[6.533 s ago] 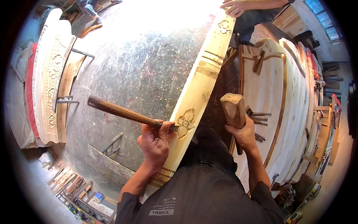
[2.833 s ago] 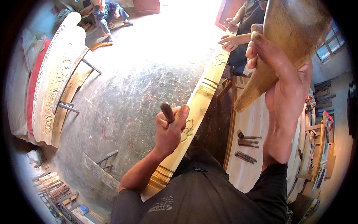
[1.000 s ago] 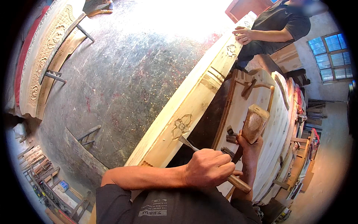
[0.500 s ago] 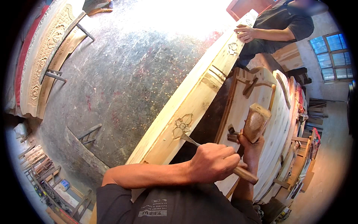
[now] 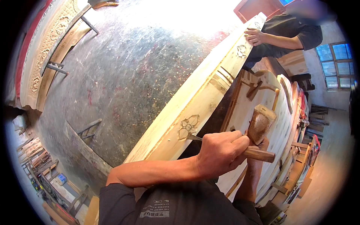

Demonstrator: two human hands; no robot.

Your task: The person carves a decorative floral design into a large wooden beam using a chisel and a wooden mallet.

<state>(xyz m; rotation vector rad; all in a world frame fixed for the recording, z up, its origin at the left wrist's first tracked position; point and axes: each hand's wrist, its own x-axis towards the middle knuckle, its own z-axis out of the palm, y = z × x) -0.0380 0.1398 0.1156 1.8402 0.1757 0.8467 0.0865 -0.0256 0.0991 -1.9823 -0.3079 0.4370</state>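
Note:
A long pale wooden beam (image 5: 176, 118) runs from near my body to the far right. A carved four-petal flower (image 5: 188, 126) marks its face. My left hand (image 5: 222, 153) is closed round a chisel, its metal blade (image 5: 194, 137) touching the flower's lower edge and its wooden handle (image 5: 259, 154) sticking out to the right of my fist. Just beyond, my right hand (image 5: 263, 144) is closed on a wooden mallet, partly hidden behind it. The mallet head (image 5: 261, 123) stands upright above the chisel handle, apart from it.
A co-worker's hand (image 5: 255, 36) rests on the beam's far end. Stacked wooden boards (image 5: 277, 138) lie to the right. At far left, a carved panel (image 5: 48, 48) leans by a sawhorse (image 5: 62, 41). A low wooden bench (image 5: 86, 146) stands left of the beam; wood chips dot the floor.
My left hand has turned the chisel, so its handle end swings away from my body and to the right. The blade stays by the flower. The view has shifted slightly.

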